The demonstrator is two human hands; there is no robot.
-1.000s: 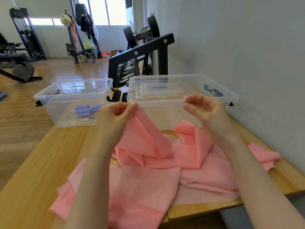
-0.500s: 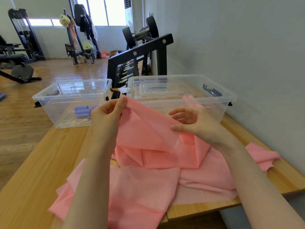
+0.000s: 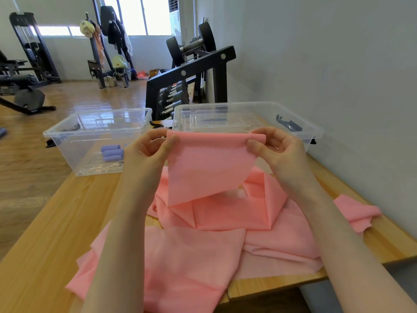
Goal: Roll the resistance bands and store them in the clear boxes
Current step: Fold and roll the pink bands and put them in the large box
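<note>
Band edge pinched between both hands.

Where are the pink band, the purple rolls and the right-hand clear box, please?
pink band [image 3: 209,168], head view, flat stretch held up between both hands
purple rolls [image 3: 111,152], head view, middle roll
right-hand clear box [image 3: 255,104], head view, far rim

wood floor | grey wall | bright windows | dumbbell rack

Matt pink stretchy band, glossy clear plastic boxes, smooth pale wood table, matt black metal rack
</note>
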